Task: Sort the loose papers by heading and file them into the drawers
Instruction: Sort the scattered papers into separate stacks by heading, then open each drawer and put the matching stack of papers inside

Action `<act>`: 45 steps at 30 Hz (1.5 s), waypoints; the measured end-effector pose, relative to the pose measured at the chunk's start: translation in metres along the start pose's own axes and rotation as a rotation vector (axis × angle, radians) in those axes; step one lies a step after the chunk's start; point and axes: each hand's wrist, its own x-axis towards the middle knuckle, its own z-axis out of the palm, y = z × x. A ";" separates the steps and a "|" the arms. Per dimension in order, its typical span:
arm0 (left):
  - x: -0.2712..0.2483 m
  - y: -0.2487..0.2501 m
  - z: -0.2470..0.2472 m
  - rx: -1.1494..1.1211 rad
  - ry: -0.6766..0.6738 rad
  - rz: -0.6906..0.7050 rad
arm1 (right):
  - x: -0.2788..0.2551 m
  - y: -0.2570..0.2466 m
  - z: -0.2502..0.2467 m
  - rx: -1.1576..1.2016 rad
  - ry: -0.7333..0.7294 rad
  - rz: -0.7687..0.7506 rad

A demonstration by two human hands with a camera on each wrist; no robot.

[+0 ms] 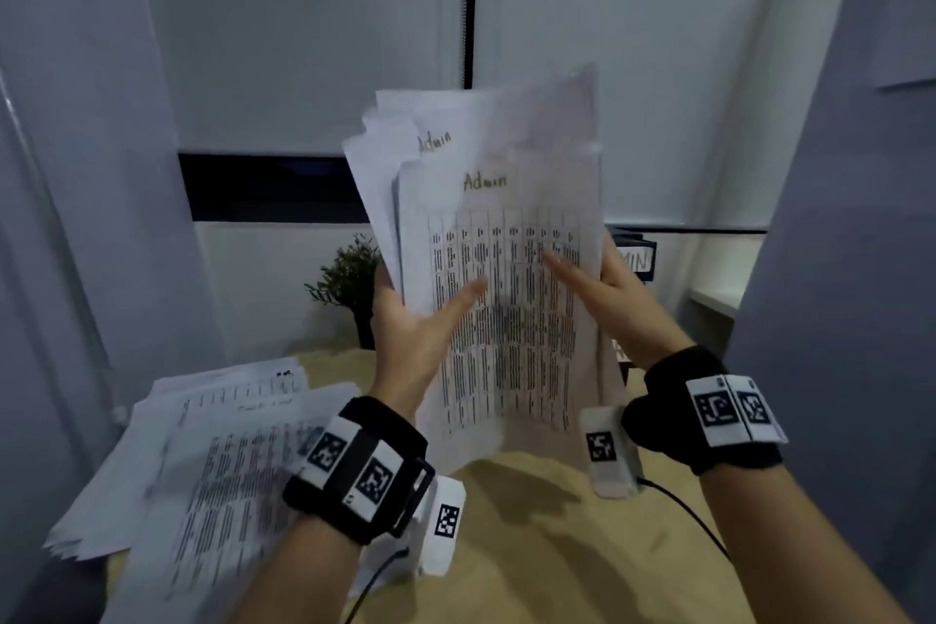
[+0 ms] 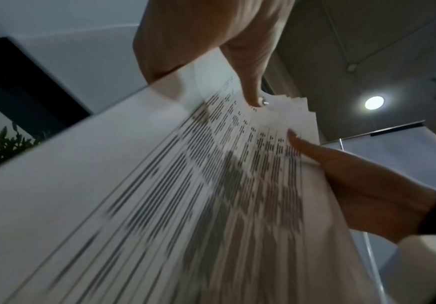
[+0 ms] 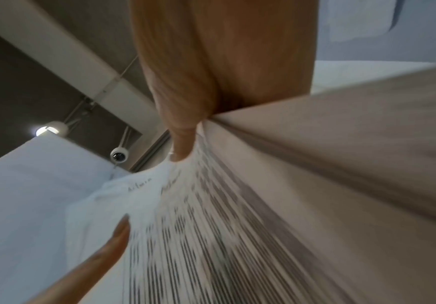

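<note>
A sheaf of printed papers headed "Admin" (image 1: 501,238) stands upright above the wooden desk, held between both hands. My left hand (image 1: 420,319) grips its left edge, thumb across the front sheet and fingers behind. My right hand (image 1: 592,284) grips the right edge the same way, thumb on the printed table. The left wrist view shows the Admin sheaf (image 2: 211,185) from below with both thumbs on it. The right wrist view shows the Admin sheaf (image 3: 185,236) with two "Admin" headings fanned apart. A drawer unit (image 1: 635,258) with a partly hidden label stands behind the papers at right.
A loose pile of other printed sheets (image 1: 202,461) lies on the desk (image 1: 532,522) at the left, overhanging its edge. A small potted plant (image 1: 352,284) stands at the back. Grey partitions close in on both sides.
</note>
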 end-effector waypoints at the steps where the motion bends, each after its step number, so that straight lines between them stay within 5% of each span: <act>1: -0.001 0.002 0.002 0.011 -0.028 -0.007 | 0.000 0.001 -0.005 0.030 0.027 -0.001; 6: 0.010 0.001 0.002 0.042 -0.203 -0.049 | -0.007 0.014 -0.019 0.109 0.044 0.088; 11: 0.007 -0.014 0.002 0.061 -0.375 -0.244 | -0.021 0.049 -0.016 0.171 -0.041 0.312; 15: 0.008 -0.008 0.017 0.015 -0.225 -0.149 | -0.012 0.046 -0.016 0.132 0.094 0.198; 21: 0.019 0.007 0.021 -0.031 -0.219 -0.073 | 0.015 0.031 -0.030 0.146 0.175 0.140; 26: 0.015 -0.019 0.015 0.118 -0.338 -0.179 | 0.017 0.039 -0.026 0.065 0.105 0.155; 29: 0.006 -0.039 0.008 0.199 -0.424 -0.322 | 0.027 0.042 -0.035 0.041 0.211 0.138; 33: 0.009 -0.057 -0.004 0.186 -0.192 -0.357 | 0.061 0.073 -0.059 -0.375 0.360 0.045; 37: 0.028 -0.043 -0.021 0.156 -0.007 -0.232 | 0.079 0.098 -0.063 -0.923 0.093 0.068; 45: 0.060 0.008 -0.036 0.067 0.036 -0.021 | 0.085 0.076 -0.055 -1.209 -0.018 0.135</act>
